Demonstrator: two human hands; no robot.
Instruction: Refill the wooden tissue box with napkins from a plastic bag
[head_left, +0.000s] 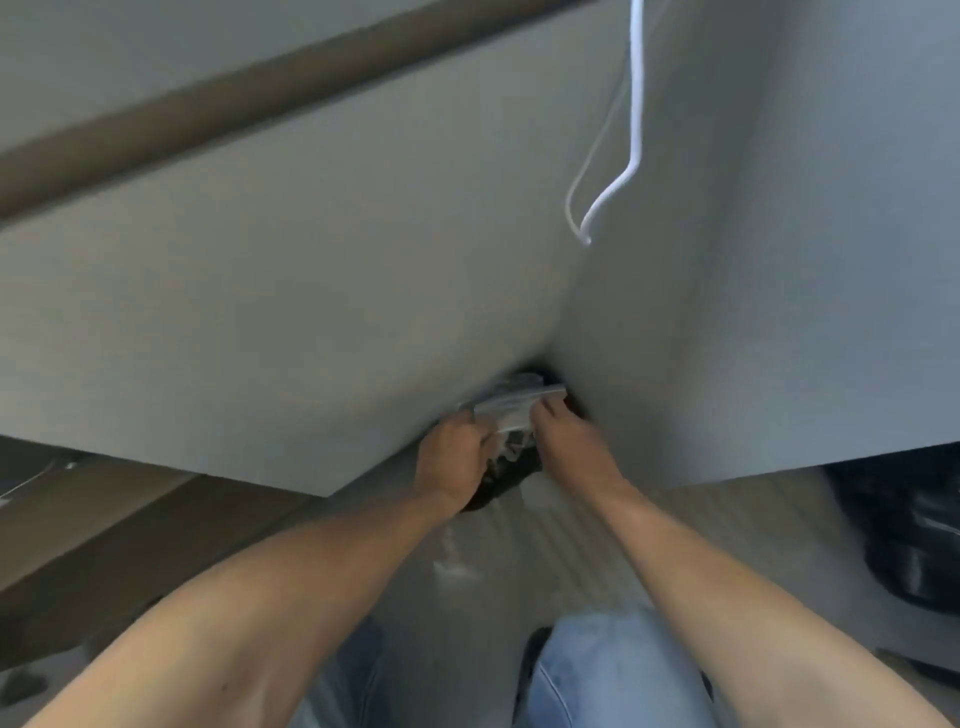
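Both of my arms reach forward into the corner where two pale walls meet. My left hand (453, 457) and my right hand (569, 441) each grip an end of a pale flat pack of napkins in clear plastic (511, 404), held just above a dark bag (511, 467) on the floor. Loose plastic hangs down between the hands. The picture is blurred, so finer detail of the pack is lost. No wooden tissue box is in view.
A white cord (631, 156) hangs down the wall above the corner. A dark object (919, 540) sits on the floor at the right. Brown flat boards (104, 525) lie at the left. My knees in blue jeans (597, 670) are at the bottom.
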